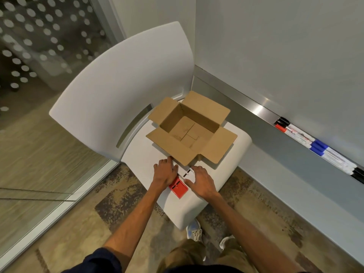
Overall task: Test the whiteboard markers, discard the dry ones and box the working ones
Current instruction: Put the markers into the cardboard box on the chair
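Far left, chair: white chair (118, 85), back toward the glass wall. Its seat (143, 154) carries everything in hand.
Left grip: left grip (165, 173) lies palm down over the pack's left edge, forefinger straight and touching the box's near flap. Cannot tell whether it clasps the pack or only presses it.
Pack: small red-and-white pack (178, 189), flat on the seat between the two grips, just in front of the box. Contents not visible.
Box: cardboard box (220, 146) on the seat, all four flaps open, nothing inside. No marker boxed yet.
Right grip: right grip (201, 181) is narrow, thumb and curled fingers pinching the pack's white end.
Step (judged): pack being opened or drawn apart, ahead of any testing.
Method: pin the red end with the left and draw the white end straight along the seat with the right, low and slow. The seat front curves down, so work well back from it. The near flap is touching distance away, so avoid nudging it and shifting the box.
Right, tray: markers (315, 144) lie in a row on the tray (256, 109) under the whiteboard (285, 56), with black, red and blue caps. They are well apart from the box and untouched.
Risk (judged): loose parts of the pack could slide off the seat to the floor.
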